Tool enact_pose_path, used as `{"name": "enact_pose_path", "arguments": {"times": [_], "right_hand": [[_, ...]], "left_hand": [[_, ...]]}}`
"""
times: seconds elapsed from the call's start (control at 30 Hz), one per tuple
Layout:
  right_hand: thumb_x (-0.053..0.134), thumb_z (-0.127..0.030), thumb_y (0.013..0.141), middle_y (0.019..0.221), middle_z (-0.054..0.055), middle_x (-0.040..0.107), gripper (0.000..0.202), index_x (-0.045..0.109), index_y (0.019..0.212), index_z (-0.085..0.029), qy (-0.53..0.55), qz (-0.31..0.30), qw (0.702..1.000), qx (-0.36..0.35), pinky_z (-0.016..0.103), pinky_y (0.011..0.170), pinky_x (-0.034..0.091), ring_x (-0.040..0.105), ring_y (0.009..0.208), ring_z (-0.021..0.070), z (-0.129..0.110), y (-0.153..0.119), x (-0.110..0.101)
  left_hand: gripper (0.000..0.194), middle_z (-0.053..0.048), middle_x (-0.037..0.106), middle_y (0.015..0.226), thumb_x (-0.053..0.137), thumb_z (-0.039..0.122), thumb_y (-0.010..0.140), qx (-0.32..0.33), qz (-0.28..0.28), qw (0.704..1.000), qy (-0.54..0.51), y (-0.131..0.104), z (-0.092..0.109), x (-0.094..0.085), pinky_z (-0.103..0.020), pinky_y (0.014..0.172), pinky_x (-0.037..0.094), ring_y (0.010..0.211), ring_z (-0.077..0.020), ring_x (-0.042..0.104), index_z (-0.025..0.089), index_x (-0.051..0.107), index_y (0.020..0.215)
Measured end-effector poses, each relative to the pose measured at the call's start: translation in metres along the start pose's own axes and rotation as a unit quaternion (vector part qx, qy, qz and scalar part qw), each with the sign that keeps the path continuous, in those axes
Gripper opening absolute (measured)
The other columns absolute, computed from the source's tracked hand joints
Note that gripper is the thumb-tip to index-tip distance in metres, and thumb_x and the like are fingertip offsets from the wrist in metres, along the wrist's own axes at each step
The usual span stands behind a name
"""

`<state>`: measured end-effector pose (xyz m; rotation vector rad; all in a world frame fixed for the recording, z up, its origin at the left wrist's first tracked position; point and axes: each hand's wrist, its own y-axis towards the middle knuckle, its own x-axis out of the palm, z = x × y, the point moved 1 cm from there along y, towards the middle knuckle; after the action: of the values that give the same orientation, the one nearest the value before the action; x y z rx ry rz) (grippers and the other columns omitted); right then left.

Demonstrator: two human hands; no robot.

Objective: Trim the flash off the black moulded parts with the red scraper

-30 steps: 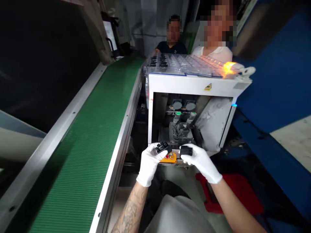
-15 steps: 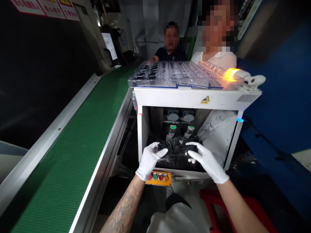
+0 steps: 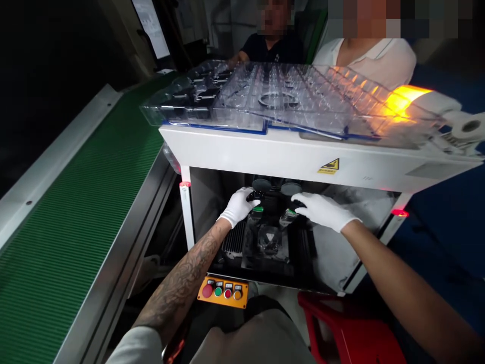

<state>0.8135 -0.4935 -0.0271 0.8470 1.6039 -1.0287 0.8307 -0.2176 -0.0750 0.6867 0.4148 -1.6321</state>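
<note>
Inside the white machine's opening, my left hand point(image 3: 240, 206), in a white glove, is closed around a small black part point(image 3: 258, 194). My right hand point(image 3: 323, 209), also gloved, has its fingers curled round another small dark part point(image 3: 298, 204), mostly hidden behind them. Both hands are just above two green-topped posts point(image 3: 258, 209), in front of round grey discs point(image 3: 291, 188). Lower down, between my forearms, sits a dark fixture point(image 3: 270, 239) with a pale triangular mark.
A clear plastic tray point(image 3: 242, 108) with black parts at its left lies on the machine top point(image 3: 242, 150). The green conveyor point(image 3: 87, 187) runs along the left. An orange button box point(image 3: 223, 292) hangs below the opening; a red stool point(image 3: 352, 328) stands lower right. Two people are behind.
Both hands have moved deeper into the machine with their black parts, up to the green-topped posts. My view has come closer. Lights on the frame's posts now show red; the right one was blue.
</note>
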Motion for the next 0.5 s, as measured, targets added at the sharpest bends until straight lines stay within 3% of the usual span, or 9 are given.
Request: {"name": "enact_pose_path", "arguments": {"times": [0.13, 0.27, 0.5], "right_hand": [[0.048, -0.042, 0.092, 0.121, 0.004, 0.065, 0.037, 0.058, 0.126, -0.031, -0.046, -0.047, 0.995, -0.069, 0.03, 0.075, 0.047, 0.066, 0.097, 0.0229, 0.001, 0.014, 0.0], [0.052, -0.042, 0.09, 0.119, 0.004, 0.066, 0.038, 0.06, 0.126, -0.031, -0.032, -0.076, 0.994, -0.071, 0.028, 0.072, 0.044, 0.066, 0.093, 0.0216, 0.003, 0.021, 0.005], [0.05, -0.041, 0.092, 0.122, 0.006, 0.065, 0.039, 0.06, 0.129, -0.029, -0.034, -0.051, 0.995, -0.075, 0.029, 0.077, 0.045, 0.066, 0.094, 0.0213, 0.002, 0.016, 0.014]], "left_hand": [[0.035, -0.013, 0.068, 0.106, 0.073, 0.022, 0.076, -0.01, -0.023, 1.0, -0.012, 0.003, -0.007, 0.014, -0.039, 0.095, 0.052, 0.099, -0.0271, 0.065, 0.012, 0.067, 0.109], [0.031, -0.011, 0.068, 0.1, 0.072, 0.023, 0.077, -0.011, -0.018, 0.999, -0.049, -0.003, -0.014, 0.02, -0.037, 0.088, 0.054, 0.092, -0.0247, 0.065, 0.014, 0.068, 0.106], [0.024, -0.008, 0.064, 0.094, 0.071, 0.015, 0.075, 0.022, -0.008, 0.996, -0.084, -0.011, -0.017, 0.026, -0.037, 0.09, 0.052, 0.09, -0.0225, 0.062, 0.015, 0.07, 0.099]]}}
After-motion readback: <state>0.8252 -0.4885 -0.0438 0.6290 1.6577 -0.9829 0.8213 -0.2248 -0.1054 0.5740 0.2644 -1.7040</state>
